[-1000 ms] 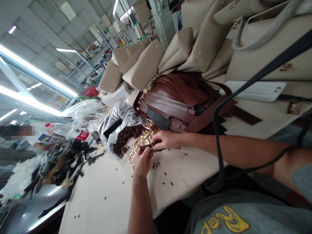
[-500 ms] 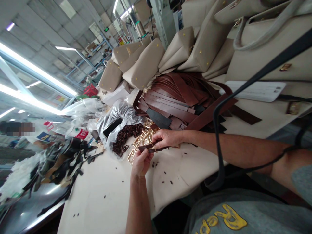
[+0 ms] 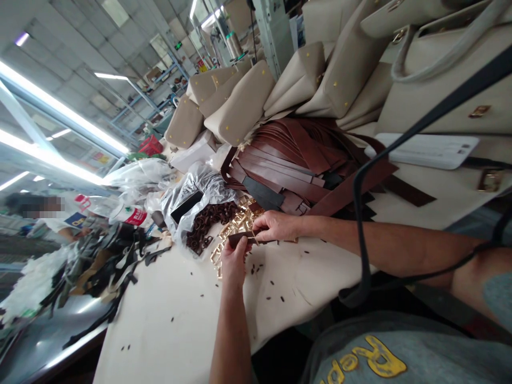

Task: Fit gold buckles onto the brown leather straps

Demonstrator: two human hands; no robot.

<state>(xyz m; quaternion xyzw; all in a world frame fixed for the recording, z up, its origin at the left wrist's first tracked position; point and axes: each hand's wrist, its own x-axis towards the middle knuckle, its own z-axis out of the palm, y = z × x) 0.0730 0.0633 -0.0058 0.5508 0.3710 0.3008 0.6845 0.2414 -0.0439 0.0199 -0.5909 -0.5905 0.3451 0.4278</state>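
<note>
A: What lies at the far left?
B: A tangled heap of black, tan and grey offcuts (image 3: pixel 90 271), beside the off-white, flat-topped table (image 3: pixel 176 298).

A: And next along?
B: A crumpled, clear plastic bag (image 3: pixel 206 184), its mouth showing small, dark brown loops (image 3: pixel 208 225). Just right of these lies a loose pile of gold-coloured, rectangular metal buckles (image 3: pixel 230 230).

A: Where are the hands?
B: Near the buckles' front edge. The left hand (image 3: pixel 234 257) is closed, thumb uppermost, on one end of a narrow, dark brown strip (image 3: pixel 237 238), which is held above the table.

A: And the right hand (image 3: pixel 276 226)?
B: Its fingers are bent, with the fingertips pinched on the same strip farther right. The detail between the fingertips is too small to tell.

A: What occupies the right?
B: A thick stack of long, reddish-brown straps (image 3: pixel 296 146) lies behind the right hand; beige, smooth-sided handbags (image 3: pixel 444 88) crowd beyond it.
</note>
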